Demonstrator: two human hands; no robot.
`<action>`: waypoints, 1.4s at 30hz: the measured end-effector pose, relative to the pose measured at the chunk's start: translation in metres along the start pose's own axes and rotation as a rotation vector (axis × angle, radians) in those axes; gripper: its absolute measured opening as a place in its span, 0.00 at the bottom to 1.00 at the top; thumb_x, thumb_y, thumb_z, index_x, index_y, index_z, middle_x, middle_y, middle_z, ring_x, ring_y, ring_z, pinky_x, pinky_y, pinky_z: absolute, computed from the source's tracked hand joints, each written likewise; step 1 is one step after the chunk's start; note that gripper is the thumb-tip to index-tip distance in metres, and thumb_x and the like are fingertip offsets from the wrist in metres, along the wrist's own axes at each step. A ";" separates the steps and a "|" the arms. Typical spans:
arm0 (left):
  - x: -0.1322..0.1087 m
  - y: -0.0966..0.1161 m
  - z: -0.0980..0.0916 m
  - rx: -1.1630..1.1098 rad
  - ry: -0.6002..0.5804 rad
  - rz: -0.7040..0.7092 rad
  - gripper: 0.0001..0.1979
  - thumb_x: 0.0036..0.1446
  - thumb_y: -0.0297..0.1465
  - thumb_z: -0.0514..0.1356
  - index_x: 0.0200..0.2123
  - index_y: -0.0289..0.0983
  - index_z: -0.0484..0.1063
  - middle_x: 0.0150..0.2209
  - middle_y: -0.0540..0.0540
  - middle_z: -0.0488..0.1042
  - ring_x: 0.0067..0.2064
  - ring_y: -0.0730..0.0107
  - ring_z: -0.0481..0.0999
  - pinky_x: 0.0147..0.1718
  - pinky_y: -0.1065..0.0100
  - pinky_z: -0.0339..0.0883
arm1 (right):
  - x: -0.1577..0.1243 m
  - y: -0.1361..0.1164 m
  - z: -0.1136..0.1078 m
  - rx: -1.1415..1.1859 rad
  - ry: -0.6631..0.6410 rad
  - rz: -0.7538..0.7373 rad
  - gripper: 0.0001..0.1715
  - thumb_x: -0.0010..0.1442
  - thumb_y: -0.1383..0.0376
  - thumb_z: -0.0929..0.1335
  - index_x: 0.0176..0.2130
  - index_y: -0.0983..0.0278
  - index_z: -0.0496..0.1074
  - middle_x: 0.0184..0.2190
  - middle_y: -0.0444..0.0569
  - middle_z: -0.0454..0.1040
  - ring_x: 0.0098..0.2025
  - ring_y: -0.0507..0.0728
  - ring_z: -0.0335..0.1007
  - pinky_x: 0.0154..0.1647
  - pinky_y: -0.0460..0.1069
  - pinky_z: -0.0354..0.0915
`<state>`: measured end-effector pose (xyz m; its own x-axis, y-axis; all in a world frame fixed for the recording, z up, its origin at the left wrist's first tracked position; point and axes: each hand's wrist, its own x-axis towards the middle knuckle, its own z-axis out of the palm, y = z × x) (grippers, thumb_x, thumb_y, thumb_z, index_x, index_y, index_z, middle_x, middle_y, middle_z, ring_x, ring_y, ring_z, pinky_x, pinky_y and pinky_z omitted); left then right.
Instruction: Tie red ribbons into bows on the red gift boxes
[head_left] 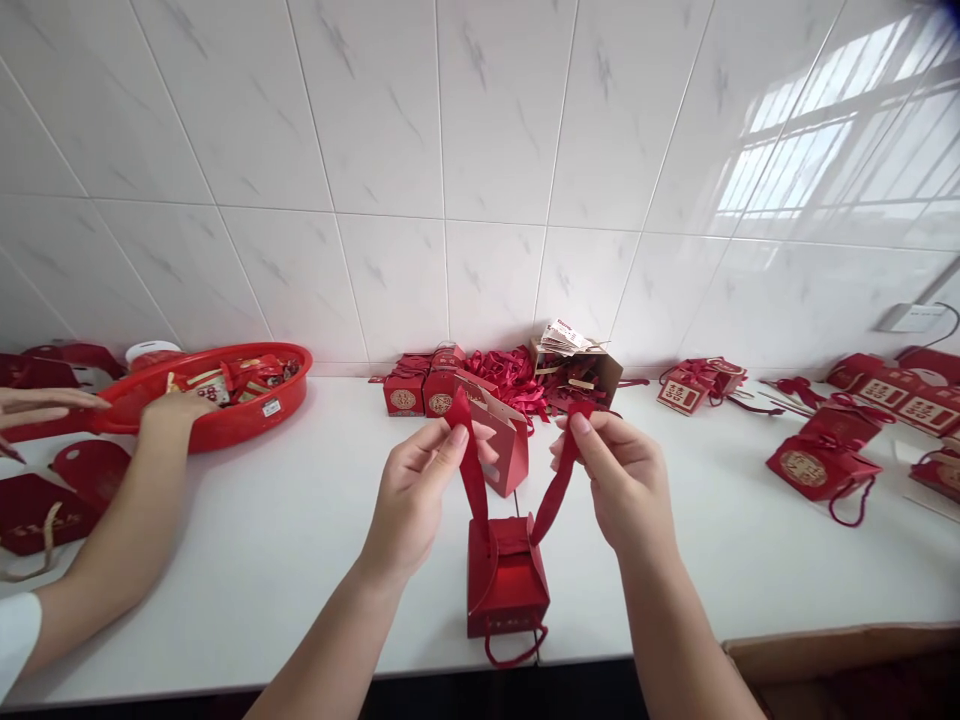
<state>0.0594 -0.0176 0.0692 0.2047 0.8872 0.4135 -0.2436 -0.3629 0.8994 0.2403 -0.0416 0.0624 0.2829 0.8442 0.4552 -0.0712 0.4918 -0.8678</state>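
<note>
A small red gift box (508,590) stands on the white counter (285,540) near its front edge, a red cord looping below it. Two ends of a red ribbon rise from the box top. My left hand (420,490) pinches the left ribbon end (471,460) and holds it up. My right hand (619,475) pinches the right ribbon end (559,480) the same way. Just behind stands a second red box (504,440) with an open flap.
Another person's arm (127,510) reaches into a red tray (225,395) of small items at left. Finished red boxes (420,385), a pile of ribbons (510,375) and a cardboard box (581,370) line the tiled wall. More red boxes (825,460) lie at right.
</note>
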 end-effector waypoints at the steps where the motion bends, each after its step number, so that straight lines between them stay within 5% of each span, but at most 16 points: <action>1: -0.001 0.001 0.001 0.010 -0.024 -0.005 0.13 0.61 0.39 0.57 0.36 0.37 0.76 0.24 0.50 0.70 0.32 0.69 0.71 0.37 0.69 0.66 | 0.001 -0.001 0.002 -0.013 -0.010 0.029 0.14 0.57 0.55 0.70 0.30 0.65 0.74 0.23 0.47 0.75 0.23 0.52 0.70 0.26 0.46 0.67; 8: -0.010 -0.001 0.014 0.344 -0.152 -0.062 0.20 0.61 0.42 0.55 0.22 0.36 0.69 0.19 0.52 0.63 0.23 0.75 0.62 0.24 0.72 0.57 | -0.005 -0.002 0.017 -0.104 -0.213 0.177 0.15 0.56 0.58 0.69 0.38 0.67 0.77 0.19 0.43 0.72 0.13 0.45 0.56 0.13 0.42 0.54; 13: -0.010 -0.012 0.013 0.437 -0.133 -0.078 0.20 0.60 0.40 0.56 0.20 0.35 0.66 0.20 0.52 0.63 0.24 0.75 0.60 0.23 0.73 0.54 | -0.014 0.006 0.012 -0.129 -0.445 0.028 0.10 0.59 0.62 0.67 0.35 0.65 0.76 0.27 0.45 0.70 0.24 0.48 0.61 0.24 0.44 0.60; 21: -0.007 -0.014 -0.002 0.337 -0.333 -0.265 0.19 0.61 0.41 0.55 0.23 0.34 0.69 0.20 0.53 0.60 0.24 0.77 0.57 0.24 0.72 0.52 | -0.012 0.030 0.006 0.029 -0.436 0.113 0.18 0.65 0.59 0.63 0.29 0.64 0.74 0.28 0.47 0.68 0.31 0.52 0.65 0.35 0.49 0.65; 26: -0.004 -0.019 -0.013 0.081 -0.455 -0.378 0.24 0.60 0.39 0.57 0.15 0.34 0.63 0.17 0.52 0.61 0.23 0.76 0.59 0.26 0.71 0.54 | -0.007 0.035 -0.011 -0.250 -0.537 -0.455 0.16 0.66 0.68 0.62 0.47 0.57 0.75 0.43 0.53 0.68 0.46 0.57 0.68 0.41 0.52 0.68; 30: -0.004 -0.020 -0.015 -0.138 -0.398 -0.431 0.22 0.61 0.41 0.55 0.19 0.34 0.71 0.22 0.49 0.69 0.28 0.73 0.67 0.33 0.70 0.61 | -0.004 0.039 -0.022 -0.576 -0.494 -0.788 0.25 0.63 0.76 0.61 0.53 0.53 0.71 0.47 0.53 0.65 0.48 0.57 0.67 0.40 0.53 0.68; 36: -0.008 -0.018 -0.017 -0.034 -0.395 -0.404 0.20 0.63 0.42 0.52 0.33 0.36 0.80 0.32 0.44 0.78 0.36 0.65 0.74 0.45 0.61 0.66 | -0.004 0.045 -0.023 -0.694 -0.427 -0.877 0.25 0.61 0.78 0.62 0.52 0.57 0.72 0.47 0.54 0.65 0.47 0.58 0.68 0.38 0.53 0.68; 42: -0.020 -0.013 -0.015 0.376 -0.385 -0.142 0.14 0.62 0.40 0.55 0.40 0.41 0.79 0.43 0.46 0.78 0.47 0.61 0.74 0.51 0.60 0.62 | -0.010 0.052 -0.026 -0.662 -0.447 -0.743 0.32 0.60 0.78 0.62 0.58 0.52 0.66 0.56 0.54 0.61 0.48 0.59 0.66 0.42 0.55 0.68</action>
<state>0.0448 -0.0261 0.0470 0.5593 0.7926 0.2428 0.1524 -0.3862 0.9097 0.2582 -0.0302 0.0073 -0.3401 0.4503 0.8255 0.5408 0.8118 -0.2201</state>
